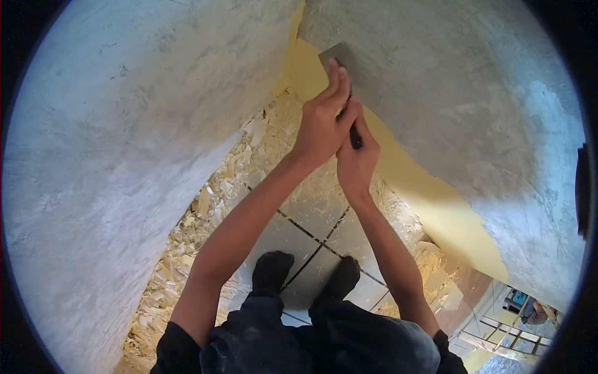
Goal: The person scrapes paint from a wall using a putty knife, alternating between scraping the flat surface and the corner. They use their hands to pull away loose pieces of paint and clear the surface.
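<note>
Both of my hands are on a scraper (339,55) with a wide metal blade and a black handle. The blade lies against the right wall near the corner, at the upper edge of a yellow painted strip (411,176). My left hand (325,118) is pressed along the scraper near the blade, its fingers close together and pointing up. Lower down, my right hand (360,149) is closed round the handle, whose black end shows between the hands. Above the yellow strip the wall (436,81) is bare grey.
A grey wall (124,137) rises on the left. Peeled paint flakes (180,249) cover the floor edges. My dark-covered feet stand on grey tiles (311,274) with dark joints. A wooden lattice frame (504,333) shows at the lower right.
</note>
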`<state>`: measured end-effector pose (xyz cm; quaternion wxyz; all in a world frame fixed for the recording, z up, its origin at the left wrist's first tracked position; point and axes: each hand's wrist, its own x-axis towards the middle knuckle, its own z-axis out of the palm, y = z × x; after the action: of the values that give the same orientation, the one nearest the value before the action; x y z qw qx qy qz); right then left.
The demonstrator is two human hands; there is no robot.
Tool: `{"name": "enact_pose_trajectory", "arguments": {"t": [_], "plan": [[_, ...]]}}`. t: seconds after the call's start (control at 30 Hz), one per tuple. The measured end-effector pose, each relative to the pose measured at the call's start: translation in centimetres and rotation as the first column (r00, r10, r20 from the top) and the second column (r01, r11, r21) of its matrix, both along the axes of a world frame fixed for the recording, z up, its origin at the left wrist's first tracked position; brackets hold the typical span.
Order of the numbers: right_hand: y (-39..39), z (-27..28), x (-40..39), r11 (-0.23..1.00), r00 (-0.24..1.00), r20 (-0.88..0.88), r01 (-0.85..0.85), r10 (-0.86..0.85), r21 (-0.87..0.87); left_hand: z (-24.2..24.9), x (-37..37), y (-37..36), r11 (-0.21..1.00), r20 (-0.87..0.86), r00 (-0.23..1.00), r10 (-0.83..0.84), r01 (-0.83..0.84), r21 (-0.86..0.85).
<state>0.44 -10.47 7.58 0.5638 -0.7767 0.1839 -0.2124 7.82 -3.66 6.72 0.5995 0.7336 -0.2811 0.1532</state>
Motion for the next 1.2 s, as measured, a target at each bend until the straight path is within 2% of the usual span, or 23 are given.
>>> {"name": "enact_pose_trajectory", "arguments": {"t": [0.07, 0.1, 0.17, 0.2, 0.27, 0.33, 0.4, 0.43, 0.47, 0.53, 0.6, 0.67, 0.7, 0.73, 0.77, 0.83, 0.87, 0.9, 1.0, 1.07, 1.13, 1.17, 1.2], "plan": [[0.0, -0.8, -0.3, 0.941, 0.996, 0.069, -0.029, 0.055, -0.336, 0.1, -0.4, 0.8, 0.999, -0.043, 0.999, 0.018, -0.02, -0.05], [-0.1, -0.9, -0.8, 0.942, 0.995, 0.076, -0.028, 0.057, -0.334, 0.4, -0.8, 0.8, 0.999, -0.036, 0.999, 0.02, -0.022, -0.048], [-0.4, -0.9, -1.8, 0.98, 0.995, 0.096, 0.027, -0.009, -0.197, 0.7, -1.5, 0.4, 0.996, 0.027, 0.995, -0.092, 0.092, -0.008], [-0.3, -0.9, -0.9, 0.98, 0.996, 0.093, 0.022, -0.003, -0.196, 0.5, -0.8, 0.4, 0.996, 0.024, 0.996, -0.087, 0.087, -0.007], [-0.1, -0.6, 0.8, 1.0, 1.0, 0.028, 0.009, -0.009, -0.015, -0.3, 0.5, -0.1, 1.0, -0.039, 0.999, -0.017, 0.016, -0.026], [0.2, -1.3, 0.3, 1.0, 0.999, 0.029, -0.015, 0.016, -0.025, -0.4, 0.0, 0.8, 0.999, -0.077, 0.997, -0.003, 0.0, -0.038], [0.6, -1.1, -0.5, 0.944, 0.997, 0.082, 0.013, 0.015, -0.329, 0.0, -0.5, 0.7, 0.999, -0.099, 0.995, 0.01, -0.015, -0.049], [0.7, -0.8, -1.1, 0.974, 0.995, 0.098, 0.016, 0.007, -0.228, 0.1, -0.7, 0.8, 1.0, -0.047, 0.999, -0.024, 0.024, -0.001], [0.6, -0.8, -0.2, 0.973, 0.994, 0.111, 0.012, 0.014, -0.229, 0.2, -0.6, 0.9, 0.997, 0.004, 0.999, -0.051, 0.051, 0.05], [0.3, -1.0, 1.2, 0.996, 0.999, 0.03, 0.011, -0.014, 0.088, -0.4, 1.4, 0.5, 0.999, 0.001, 1.0, -0.003, 0.003, 0.042], [0.7, -0.5, 1.7, 0.999, 0.997, -0.065, -0.032, 0.032, 0.008, -0.7, 1.3, 0.4, 0.999, -0.009, 0.999, 0.039, -0.039, 0.018], [0.9, -0.1, 1.6, 0.994, 0.989, -0.126, -0.088, 0.079, -0.069, 0.0, 1.2, 1.7, 0.998, -0.205, 0.979, -0.01, -0.002, -0.055], [1.2, -0.6, 0.4, 0.988, 0.999, 0.001, -0.05, 0.05, -0.147, 0.5, 0.7, 1.9, 0.999, -0.194, 0.981, -0.004, -0.005, -0.049], [1.4, -0.7, -0.2, 0.976, 0.992, 0.124, -0.003, 0.031, -0.216, 0.9, -0.2, 1.8, 0.999, -0.091, 0.995, -0.049, 0.048, -0.004], [1.0, -0.7, 0.2, 0.977, 0.99, 0.132, -0.014, 0.043, -0.214, 1.1, -0.5, 1.6, 0.995, 0.011, 0.996, -0.092, 0.092, 0.043], [0.4, -0.5, 0.0, 0.997, 0.997, 0.068, 0.031, -0.026, -0.074, 0.7, 0.6, 0.9, 0.997, -0.008, 0.997, -0.073, 0.073, 0.023], [0.3, -0.6, -0.1, 0.996, 0.998, 0.053, 0.037, -0.033, -0.076, 0.3, 0.8, 0.4, 0.998, -0.027, 0.997, -0.07, 0.069, -0.004], [0.2, -0.7, 0.4, 0.995, 0.999, 0.046, 0.002, 0.003, -0.104, 0.4, 1.1, 0.6, 0.999, 0.058, 0.998, -0.034, 0.032, 0.041], [0.2, -0.3, -0.4, 0.981, 0.996, 0.083, -0.019, 0.035, -0.191, 1.1, -0.3, 1.2, 0.999, -0.033, 0.999, -0.034, 0.034, -0.008], [0.3, 0.0, 0.2, 0.968, 0.991, 0.127, -0.005, 0.038, -0.25, 0.8, 0.4, 0.6, 1.0, 0.008, 1.0, -0.021, 0.021, -0.015], [0.3, -0.1, 1.2, 1.0, 0.999, 0.051, 0.008, -0.007, -0.028, 0.3, 0.2, 0.5, 1.0, 0.02, 1.0, -0.021, 0.021, -0.021], [0.4, 0.0, 0.5, 0.999, 0.999, 0.042, 0.02, -0.019, -0.03, 0.1, 0.3, 0.8, 1.0, -0.012, 1.0, -0.009, 0.009, -0.016], [0.5, 0.4, 0.4, 0.985, 0.998, 0.067, 0.0, 0.012, -0.175, 0.4, 0.8, 0.9, 1.0, -0.028, 0.999, 0.017, -0.017, -0.016]]}}
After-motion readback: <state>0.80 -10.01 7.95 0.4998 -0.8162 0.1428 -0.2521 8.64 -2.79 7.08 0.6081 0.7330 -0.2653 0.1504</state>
